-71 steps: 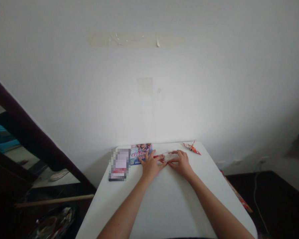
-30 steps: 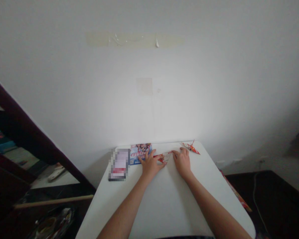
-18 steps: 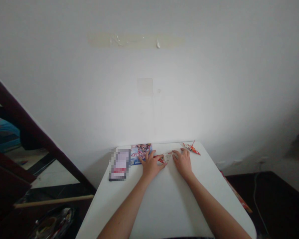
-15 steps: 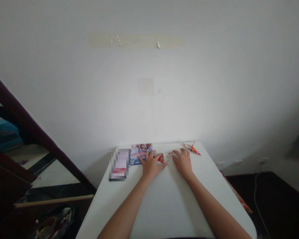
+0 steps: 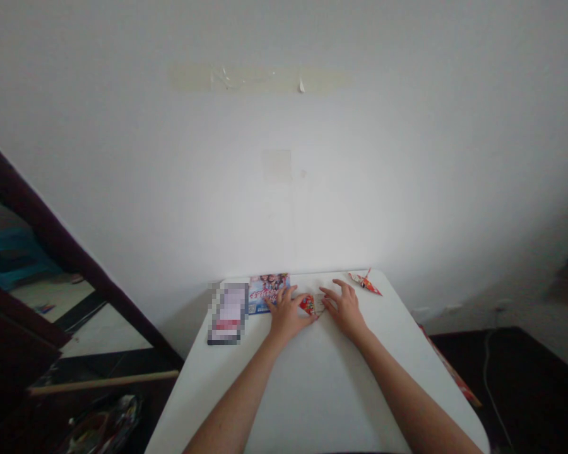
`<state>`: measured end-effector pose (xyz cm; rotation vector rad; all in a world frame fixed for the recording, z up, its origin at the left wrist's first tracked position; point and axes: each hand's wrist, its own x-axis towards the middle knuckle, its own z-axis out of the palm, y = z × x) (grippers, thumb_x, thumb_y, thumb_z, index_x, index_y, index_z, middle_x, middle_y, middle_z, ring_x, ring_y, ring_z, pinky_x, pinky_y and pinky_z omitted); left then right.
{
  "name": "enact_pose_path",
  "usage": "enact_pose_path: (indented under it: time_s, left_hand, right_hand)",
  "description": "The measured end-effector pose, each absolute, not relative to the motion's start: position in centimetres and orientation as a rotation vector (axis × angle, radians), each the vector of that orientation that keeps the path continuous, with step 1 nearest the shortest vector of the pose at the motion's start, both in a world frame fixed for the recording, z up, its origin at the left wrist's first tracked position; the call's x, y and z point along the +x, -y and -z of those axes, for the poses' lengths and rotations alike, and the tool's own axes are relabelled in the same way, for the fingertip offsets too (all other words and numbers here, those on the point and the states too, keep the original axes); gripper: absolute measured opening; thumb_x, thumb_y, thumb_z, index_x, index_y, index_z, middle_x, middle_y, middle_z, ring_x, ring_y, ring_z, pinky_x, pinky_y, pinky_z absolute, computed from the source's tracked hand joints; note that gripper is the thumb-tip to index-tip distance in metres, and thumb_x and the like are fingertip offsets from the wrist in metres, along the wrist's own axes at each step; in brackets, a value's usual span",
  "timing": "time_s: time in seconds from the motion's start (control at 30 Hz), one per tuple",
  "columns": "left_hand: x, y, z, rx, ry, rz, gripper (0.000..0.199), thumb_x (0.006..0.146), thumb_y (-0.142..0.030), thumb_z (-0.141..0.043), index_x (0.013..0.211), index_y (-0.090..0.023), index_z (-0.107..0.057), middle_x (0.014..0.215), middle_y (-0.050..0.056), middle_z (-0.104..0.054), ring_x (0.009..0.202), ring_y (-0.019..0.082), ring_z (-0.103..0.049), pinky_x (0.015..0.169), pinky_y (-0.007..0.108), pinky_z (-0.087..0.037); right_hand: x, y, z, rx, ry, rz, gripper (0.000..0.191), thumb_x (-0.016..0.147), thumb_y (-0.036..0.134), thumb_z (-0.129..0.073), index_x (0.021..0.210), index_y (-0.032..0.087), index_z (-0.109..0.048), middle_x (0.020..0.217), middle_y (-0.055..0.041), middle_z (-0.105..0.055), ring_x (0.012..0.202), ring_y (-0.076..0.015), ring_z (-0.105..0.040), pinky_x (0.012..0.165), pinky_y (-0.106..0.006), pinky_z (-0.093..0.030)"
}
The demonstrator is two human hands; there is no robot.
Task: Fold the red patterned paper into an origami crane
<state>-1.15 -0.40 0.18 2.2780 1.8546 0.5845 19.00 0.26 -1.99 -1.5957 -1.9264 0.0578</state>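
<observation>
A small piece of red and white printed paper (image 5: 307, 305), folded, lies on the white table (image 5: 312, 391) between my hands. My left hand (image 5: 286, 315) holds its left part, with thumb and forefinger on either side and the other fingers spread over a colourful leaflet (image 5: 260, 294). At the paper's right end, my right hand (image 5: 348, 312) pinches it between thumb and fingertips, while its other fingers are raised. Behind my right hand sits a folded red and white paper shape with pointed ends (image 5: 366, 283), like an origami crane.
A blurred-out phone-like object (image 5: 227, 313) lies at the table's left. The wall (image 5: 407, 157) rises directly behind the table. On the left are a dark frame (image 5: 71, 233), a blue stool (image 5: 14, 255) and a bin bag (image 5: 106, 422). A cable (image 5: 487, 372) runs down at the right.
My right hand has shifted slightly left, its fingers lifting and closing on the paper's right end. The paper's right part has turned a little. My left hand stays almost in place.
</observation>
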Motion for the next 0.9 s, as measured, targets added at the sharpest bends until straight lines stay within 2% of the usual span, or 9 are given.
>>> enact_pose_path:
  time_s: [0.13, 0.5, 0.9]
  left_hand:
    - [-1.2, 0.4, -0.1, 2.304, -1.810, -0.613, 0.066, 0.068, -0.059, -0.080, 0.130, -0.043, -0.064, 0.154, 0.003, -0.045, 0.143, 0.039, -0.031, 0.117, 0.072, -0.015]
    - [-1.2, 0.7, -0.5, 2.342, -1.685, -0.649, 0.068, 0.069, -0.048, -0.083, 0.133, -0.045, -0.061, 0.156, 0.001, -0.041, 0.145, 0.035, -0.030, 0.121, 0.066, -0.010]
    - [-1.3, 0.6, -0.1, 2.353, -1.688, -0.691, 0.073, 0.071, -0.051, -0.082, 0.138, -0.046, -0.055, 0.156, 0.003, -0.041, 0.146, 0.034, -0.031, 0.120, 0.069, -0.009]
  right_hand:
    - [18.9, -0.2, 2.0, -1.548, 1.959, -0.046, 0.035, 0.096, 0.033, -0.055, 0.128, 0.039, -0.066, 0.146, -0.0083, -0.046, 0.133, -0.0292, -0.042, 0.108, -0.051, -0.042]
    - [19.4, -0.9, 2.9, -1.497, 1.942, -0.147, 0.022, 0.095, 0.029, -0.055, 0.105, 0.027, -0.074, 0.138, -0.0087, -0.054, 0.131, -0.0276, -0.044, 0.110, -0.049, -0.039]
    - [20.2, -1.8, 3.2, -1.401, 1.860, -0.335, 0.018, 0.087, 0.026, -0.058, 0.096, 0.022, -0.073, 0.115, -0.0083, -0.070, 0.113, -0.0244, -0.058, 0.102, -0.043, -0.042]
